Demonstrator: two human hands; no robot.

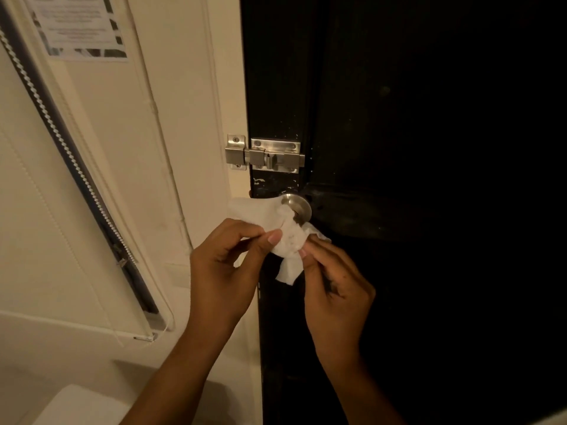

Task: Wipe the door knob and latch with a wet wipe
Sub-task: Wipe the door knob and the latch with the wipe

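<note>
— Door knob [299,207] first: where do we find it?

— We find it on the black door [414,118], near the door's left edge and below the steel latch [265,154]. A white wet wipe [287,240] is draped over its front and left side, so we see only the metal top and right rim.

— And how do we hold the wipe?

— With both hands. Our left hand [227,268] pinches the wipe's left part between thumb and forefinger, the other fingers curled in. Our right hand [334,289] pinches the lower right part, fingertips pressed together on the cloth; a loose tail hangs down between the two hands.

— What of the latch?

— We see its bolt reaching across into the keeper on the cream door frame [227,102], nothing touching it.

— Anything else?

— A printed notice [79,26] on the wall at upper left.
</note>
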